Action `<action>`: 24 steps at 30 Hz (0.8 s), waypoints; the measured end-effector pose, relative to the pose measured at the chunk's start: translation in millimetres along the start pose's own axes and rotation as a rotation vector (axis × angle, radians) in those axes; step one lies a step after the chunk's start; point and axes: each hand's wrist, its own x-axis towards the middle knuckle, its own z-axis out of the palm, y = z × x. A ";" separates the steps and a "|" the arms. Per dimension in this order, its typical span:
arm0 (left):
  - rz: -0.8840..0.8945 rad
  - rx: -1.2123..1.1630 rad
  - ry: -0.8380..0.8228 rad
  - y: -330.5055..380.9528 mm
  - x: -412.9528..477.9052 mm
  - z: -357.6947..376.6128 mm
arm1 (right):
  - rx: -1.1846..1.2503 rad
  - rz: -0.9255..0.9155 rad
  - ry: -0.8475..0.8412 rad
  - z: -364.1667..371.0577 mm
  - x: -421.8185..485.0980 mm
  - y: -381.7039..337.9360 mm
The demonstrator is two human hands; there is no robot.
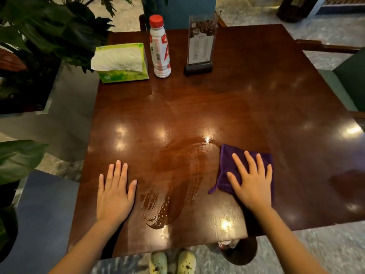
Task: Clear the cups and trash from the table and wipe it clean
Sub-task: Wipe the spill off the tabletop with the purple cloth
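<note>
A glossy dark wooden table (227, 99) fills the view. My right hand (251, 181) lies flat, fingers spread, pressing a folded purple cloth (229, 165) onto the table's near right part. Wet wipe streaks (177, 175) arc across the wood between my hands. My left hand (114, 191) rests flat on the near left of the table, fingers apart, holding nothing. A dark round bin (241, 252) with trash inside shows on the floor just below the near edge.
At the far left of the table stand a green tissue box (122, 74), a white bottle with a red cap (160, 48) and a menu stand (200, 42). Large potted plants (49, 40) crowd the left side. Chairs sit at the far side (177, 8) and right (349, 76).
</note>
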 end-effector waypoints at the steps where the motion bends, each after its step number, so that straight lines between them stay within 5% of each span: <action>1: -0.001 -0.005 -0.001 0.0 0.3 0.0 | -0.001 0.001 0.006 3.0 -12.4 -9.1; 12: 0.009 -0.048 -0.024 -4.8 1.6 -0.3 | 0.046 -0.131 -0.106 28.5 -78.1 -175.4; 19: -0.005 -0.433 -0.203 -20.6 -2.8 -22.3 | 0.073 -0.265 -0.184 36.9 -106.2 -242.6; 24: -0.003 -0.553 -0.159 -34.7 -12.9 -28.8 | 0.037 -0.427 -0.249 40.3 -115.8 -275.9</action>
